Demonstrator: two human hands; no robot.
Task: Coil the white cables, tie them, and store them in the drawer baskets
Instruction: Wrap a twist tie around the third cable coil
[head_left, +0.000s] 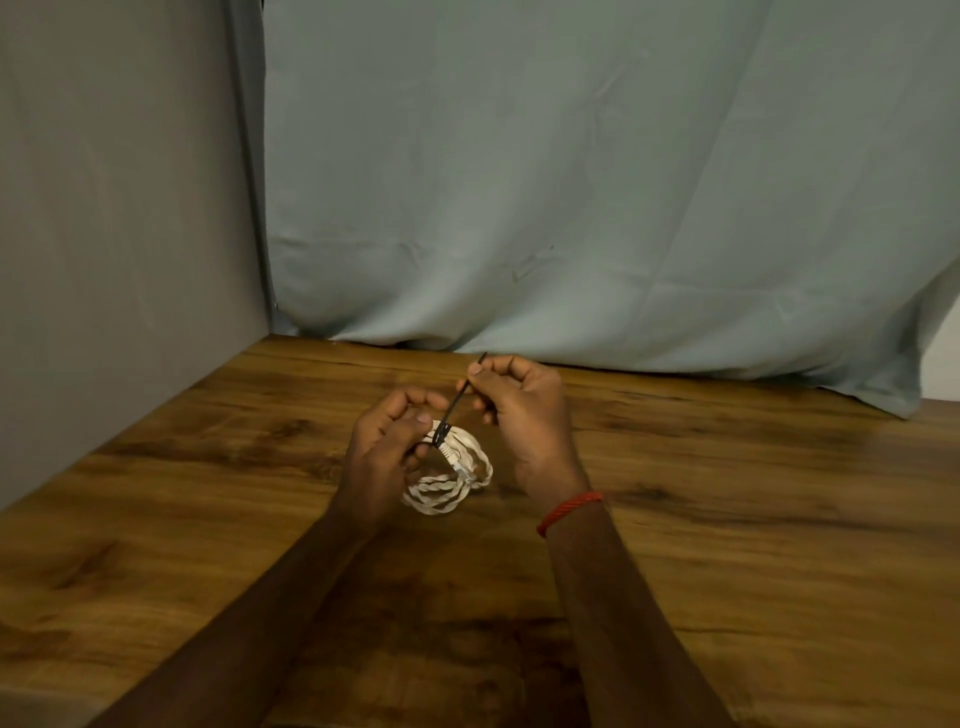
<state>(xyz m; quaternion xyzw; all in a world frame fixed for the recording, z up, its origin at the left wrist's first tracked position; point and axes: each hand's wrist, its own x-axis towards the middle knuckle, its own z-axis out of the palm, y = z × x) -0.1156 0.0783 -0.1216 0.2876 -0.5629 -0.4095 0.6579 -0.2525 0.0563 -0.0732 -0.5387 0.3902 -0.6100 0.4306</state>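
Gripping the cable (448, 492), left hand (384, 449) hides its edge.

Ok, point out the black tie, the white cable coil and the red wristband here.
black tie (458, 399), head view, middle of the strap above its head.
white cable coil (434, 499), head view, the loop nearest the camera.
red wristband (570, 512), head view, middle of the cord.

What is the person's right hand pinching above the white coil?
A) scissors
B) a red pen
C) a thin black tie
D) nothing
C: the right hand pinches the thin black tie, which runs down to the white coil gripped by the left hand.
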